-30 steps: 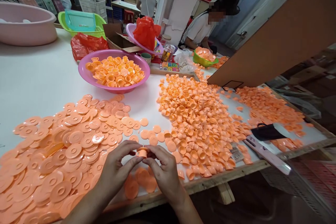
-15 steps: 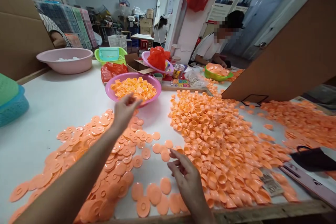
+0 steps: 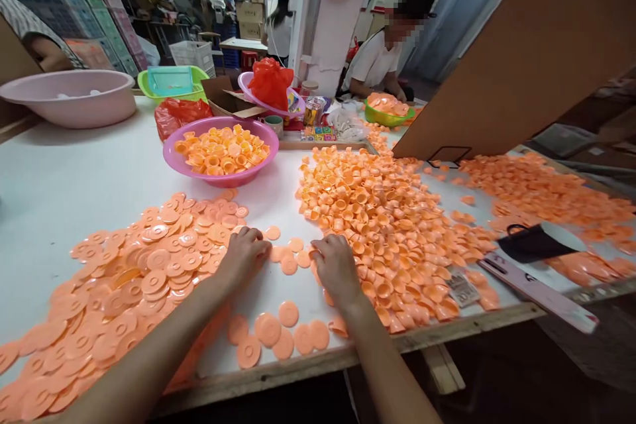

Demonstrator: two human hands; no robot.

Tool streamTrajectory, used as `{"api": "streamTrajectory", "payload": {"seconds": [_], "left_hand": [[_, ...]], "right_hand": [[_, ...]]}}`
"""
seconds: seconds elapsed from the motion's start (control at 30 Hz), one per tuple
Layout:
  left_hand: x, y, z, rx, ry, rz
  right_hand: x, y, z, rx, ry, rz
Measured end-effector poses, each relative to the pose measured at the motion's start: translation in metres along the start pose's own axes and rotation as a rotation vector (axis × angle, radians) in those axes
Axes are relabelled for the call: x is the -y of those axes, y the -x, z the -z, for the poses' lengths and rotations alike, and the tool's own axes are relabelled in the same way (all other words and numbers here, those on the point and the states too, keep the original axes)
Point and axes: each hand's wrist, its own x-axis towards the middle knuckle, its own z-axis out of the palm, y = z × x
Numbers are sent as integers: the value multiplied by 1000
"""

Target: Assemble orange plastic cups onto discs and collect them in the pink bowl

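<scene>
My left hand [image 3: 244, 255] is at the right edge of a spread of orange plastic saucers [image 3: 154, 262]. Its fingers are curled, and a few loose saucers [image 3: 288, 264] lie by the fingertips. Opposite it, my right hand [image 3: 338, 270] rests against the left side of a heap of small orange plastic cups [image 3: 385, 212]. Those fingers are bent together too, with a bit of orange at the tips. What either hand pinches is hidden or too small to make out. Several more saucers [image 3: 268, 330] lie between my forearms, near the table's front edge.
A pink basin [image 3: 221, 180] of orange cup pieces stands behind the saucers. A pale pink tub [image 3: 74, 112] is at the far left. A cardboard sheet [image 3: 477, 73] leans at right, near a phone [image 3: 541, 295] and black strap item [image 3: 536, 244]. A co-worker [image 3: 377, 56] sits beyond.
My left hand has come back from the pink basin to the loose saucers. My right hand has moved up to the cup heap's edge. The view has shifted right and downward.
</scene>
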Motion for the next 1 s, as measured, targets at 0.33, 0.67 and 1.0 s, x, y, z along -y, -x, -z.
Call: {"api": "streamTrajectory", "payload": {"seconds": [0.33, 0.67, 1.0], "left_hand": [[4, 25, -6, -106, -60, 133], [-1, 51, -10, -75, 89, 204], [0, 44, -9, -44, 199, 307]], "right_hand": [[8, 4, -5, -115, -563, -234], [60, -10, -21, 347, -635, -254], [86, -21, -44, 469, -394, -178]]}}
